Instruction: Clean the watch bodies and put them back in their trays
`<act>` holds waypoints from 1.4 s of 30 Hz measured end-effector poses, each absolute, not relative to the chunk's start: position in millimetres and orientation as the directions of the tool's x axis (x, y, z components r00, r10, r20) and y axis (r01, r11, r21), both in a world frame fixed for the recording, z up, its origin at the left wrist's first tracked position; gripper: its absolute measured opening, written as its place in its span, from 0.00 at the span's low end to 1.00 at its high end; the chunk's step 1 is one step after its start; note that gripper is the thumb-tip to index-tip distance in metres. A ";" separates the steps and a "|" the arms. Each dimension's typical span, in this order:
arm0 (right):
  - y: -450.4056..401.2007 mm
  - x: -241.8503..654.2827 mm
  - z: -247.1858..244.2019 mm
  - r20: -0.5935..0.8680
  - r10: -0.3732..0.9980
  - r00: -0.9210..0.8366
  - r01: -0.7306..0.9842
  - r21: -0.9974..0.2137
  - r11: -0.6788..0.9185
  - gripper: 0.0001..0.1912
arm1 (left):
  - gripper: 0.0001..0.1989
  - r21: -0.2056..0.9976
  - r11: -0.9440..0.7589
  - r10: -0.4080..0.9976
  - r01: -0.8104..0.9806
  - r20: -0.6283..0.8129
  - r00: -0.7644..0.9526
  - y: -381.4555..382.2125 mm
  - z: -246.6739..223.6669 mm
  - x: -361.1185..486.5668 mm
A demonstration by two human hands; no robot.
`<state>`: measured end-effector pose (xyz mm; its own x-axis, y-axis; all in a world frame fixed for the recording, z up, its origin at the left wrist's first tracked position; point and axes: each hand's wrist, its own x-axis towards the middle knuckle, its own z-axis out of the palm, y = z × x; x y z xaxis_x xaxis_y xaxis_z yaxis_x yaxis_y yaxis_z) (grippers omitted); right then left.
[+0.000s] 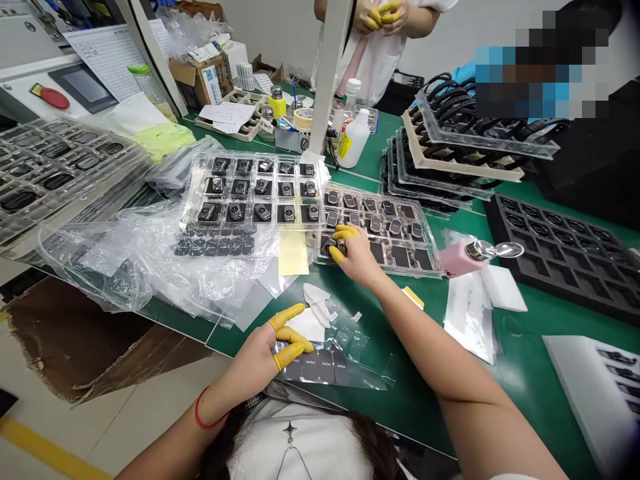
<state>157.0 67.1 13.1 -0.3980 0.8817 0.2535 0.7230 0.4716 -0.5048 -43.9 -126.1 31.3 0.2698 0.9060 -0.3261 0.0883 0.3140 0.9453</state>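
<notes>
My left hand [263,350], in yellow finger cots, rests with fingers apart on a clear strip of dark "hello" films [326,365] at the front edge. My right hand [360,257] reaches over the right clear tray [433,247]; its thumb and fingers close round a small watch body [329,245] in the tray's lower left compartment. Other watch bodies lie in that tray, and several lower compartments show only dark pads. To the left, a second clear tray [186,200] holds rows of watch bodies. White cloth [316,297] and paper lie beyond my left hand.
Plastic bags [200,273] cover the left side. A pink pump bottle [460,259] and black foam tray [555,267] stand right. Stacked strap trays [450,157] rise behind. A metal post [331,80] stands near a white bottle [355,140]. Another person's hands [384,17] are at the back.
</notes>
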 end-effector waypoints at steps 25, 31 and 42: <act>-89.3 151.1 68.3 0.351 0.606 -0.714 0.309 -0.618 0.723 0.07 | 0.28 0.972 0.232 0.927 0.025 -0.229 0.298 -129.9 34.4 -31.6; -66.0 167.3 64.1 0.301 0.778 -0.552 0.333 -0.776 0.536 0.05 | 0.26 0.969 0.245 0.922 0.021 -0.240 0.304 -134.5 37.4 -31.5; -32.6 182.8 18.3 0.002 0.792 -0.611 0.665 -0.541 0.515 0.05 | 0.29 0.891 0.444 0.853 -0.097 -0.387 0.351 -145.9 44.3 -53.1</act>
<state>182.8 -32.6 18.3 -0.6110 0.7916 0.0018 0.6653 0.5148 -0.5407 -53.1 -145.9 44.3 0.3508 0.8526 -0.3873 -0.0966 0.4443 0.8907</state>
